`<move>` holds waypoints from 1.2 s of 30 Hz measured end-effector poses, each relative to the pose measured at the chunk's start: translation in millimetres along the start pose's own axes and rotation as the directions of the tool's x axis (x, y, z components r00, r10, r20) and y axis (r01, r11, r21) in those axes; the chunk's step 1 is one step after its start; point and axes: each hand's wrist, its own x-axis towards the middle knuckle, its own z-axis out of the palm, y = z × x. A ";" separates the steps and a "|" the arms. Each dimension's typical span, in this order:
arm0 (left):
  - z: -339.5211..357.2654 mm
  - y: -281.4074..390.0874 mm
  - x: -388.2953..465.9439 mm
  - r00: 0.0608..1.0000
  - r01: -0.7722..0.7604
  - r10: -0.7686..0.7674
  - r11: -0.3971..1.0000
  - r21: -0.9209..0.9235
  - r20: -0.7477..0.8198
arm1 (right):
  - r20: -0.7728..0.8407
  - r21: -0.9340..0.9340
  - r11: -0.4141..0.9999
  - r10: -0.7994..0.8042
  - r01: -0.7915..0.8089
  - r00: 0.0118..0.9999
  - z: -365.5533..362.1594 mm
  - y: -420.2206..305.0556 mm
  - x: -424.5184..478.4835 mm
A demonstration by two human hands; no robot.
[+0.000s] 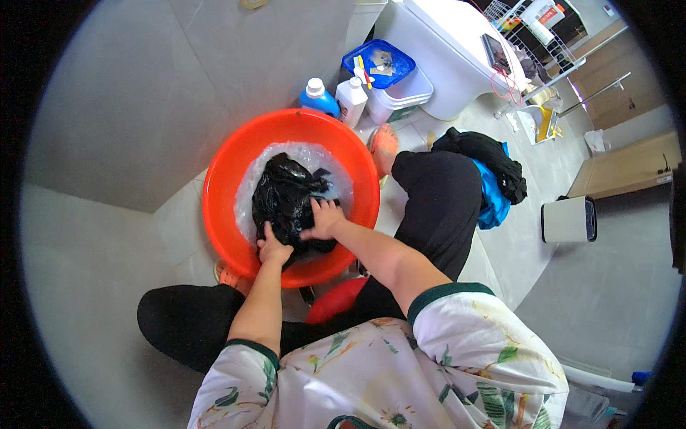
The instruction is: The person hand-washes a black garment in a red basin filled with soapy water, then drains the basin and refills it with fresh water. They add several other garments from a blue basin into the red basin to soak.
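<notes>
A large orange-red plastic basin (pixel 228 145) stands on the floor between my legs, with sudsy water in it. Wet black cloth (pixel 284 193) lies bunched in the suds. My left hand (pixel 274 248) rests on the cloth's near left part, its index finger extended. On the near right part lies my right hand (pixel 325 219), fingers spread and pressed to the fabric. Neither hand clearly grips a fold; parts of the fingertips are hidden against the cloth.
Behind the basin stand a blue detergent bottle (pixel 320 100), a white pump bottle (pixel 351 101) and a white tub (pixel 399 99) with a blue lid (pixel 399 69) and brush. A toilet (pixel 445 53) is beyond. Black and blue clothes (pixel 493 182) lie at right, near a bin (pixel 567 219).
</notes>
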 end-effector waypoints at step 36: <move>-213.0 -14.9 -23.0 0.881 0.007 0.473 -0.061 -0.998 -0.023 | -0.397 0.433 0.870 -0.050 0.235 0.916 -284.5 -19.5 18.9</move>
